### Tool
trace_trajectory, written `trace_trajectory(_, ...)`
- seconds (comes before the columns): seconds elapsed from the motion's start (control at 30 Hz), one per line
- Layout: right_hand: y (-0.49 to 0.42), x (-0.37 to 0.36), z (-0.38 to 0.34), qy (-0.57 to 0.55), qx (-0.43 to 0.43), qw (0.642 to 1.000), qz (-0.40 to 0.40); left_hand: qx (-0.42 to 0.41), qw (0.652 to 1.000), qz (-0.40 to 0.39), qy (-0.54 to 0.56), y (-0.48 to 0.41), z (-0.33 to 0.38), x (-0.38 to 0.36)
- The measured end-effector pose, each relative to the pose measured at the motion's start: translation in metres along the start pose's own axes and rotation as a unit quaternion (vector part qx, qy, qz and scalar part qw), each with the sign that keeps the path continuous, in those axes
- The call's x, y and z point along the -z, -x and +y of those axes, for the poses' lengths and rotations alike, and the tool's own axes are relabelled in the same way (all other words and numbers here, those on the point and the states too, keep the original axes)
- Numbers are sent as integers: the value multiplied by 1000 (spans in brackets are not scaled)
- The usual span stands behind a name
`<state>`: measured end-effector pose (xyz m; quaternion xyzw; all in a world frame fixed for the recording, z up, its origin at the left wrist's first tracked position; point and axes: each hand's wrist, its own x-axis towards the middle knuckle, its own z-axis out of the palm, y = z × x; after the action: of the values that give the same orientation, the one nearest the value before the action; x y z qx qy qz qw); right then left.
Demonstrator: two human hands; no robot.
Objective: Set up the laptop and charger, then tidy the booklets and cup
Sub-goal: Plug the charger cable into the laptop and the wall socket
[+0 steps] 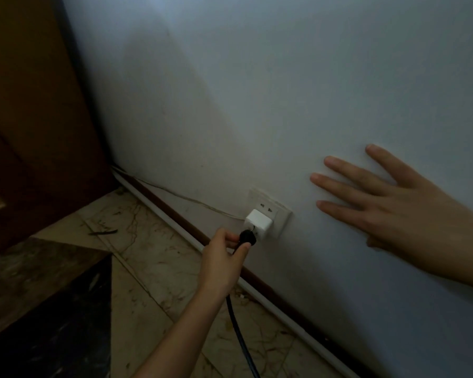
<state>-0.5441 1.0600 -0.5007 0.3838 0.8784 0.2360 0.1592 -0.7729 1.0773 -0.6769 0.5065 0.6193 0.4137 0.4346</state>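
Dim room corner. A pale wall [284,77] fills most of the view, w/ a dark wooden door [25,118] at far left and a stained, marbled tile floor [153,241] below. The right hand [380,203] lies flat on the wall, fingers straight and spread — grip released, holding nothing. The left hand [221,257] reaches in from the bottom edge, a black cable [238,334] trailing under its wrist. Low on the wall, just above the floor edge, sits a wall socket [277,211] w/ a white adapter [257,221] plugged into it. Smallest: a black plug [247,237], pinched in the left hand's grip btwn thumb and fingers, touching the adapter's front — can't tell if fully seated.
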Motion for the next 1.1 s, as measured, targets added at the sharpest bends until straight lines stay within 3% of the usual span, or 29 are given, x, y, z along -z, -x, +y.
trace_trajectory(0.6, -1, -6, 0, 41, 27, 998, 27, -4, 999, 35, 18, -9, 4, -9)
trace_trajectory(0.87, 2, -6, 1, 59, 21, 996, 60, 15, 1000, -18, 12, -6, 9, 4)
trace_trajectory(1.0, 2, 13, -5, 7, -13, 999, 45, 55, 998, -22, -19, 15, 31, 22)
trace_trajectory(1.1, 2, 46, -14, -47, -18, 999, 0, 19, 998, 22, -63, 30, 74, 41)
